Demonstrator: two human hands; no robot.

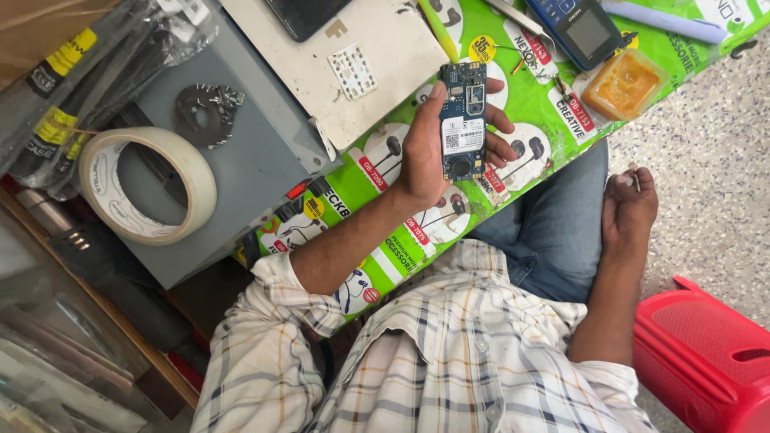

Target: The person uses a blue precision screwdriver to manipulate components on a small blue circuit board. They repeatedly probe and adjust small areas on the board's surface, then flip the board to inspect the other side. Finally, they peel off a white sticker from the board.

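The left hand is holding a bare blue circuit board above the green table, fingers wrapping its edges, while the right hand is pinching a small part, nothing yet mounted.

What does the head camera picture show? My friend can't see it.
A left hand holds up a small blue circuit board over a green table. The right hand rests by the knee, pinching something tiny.
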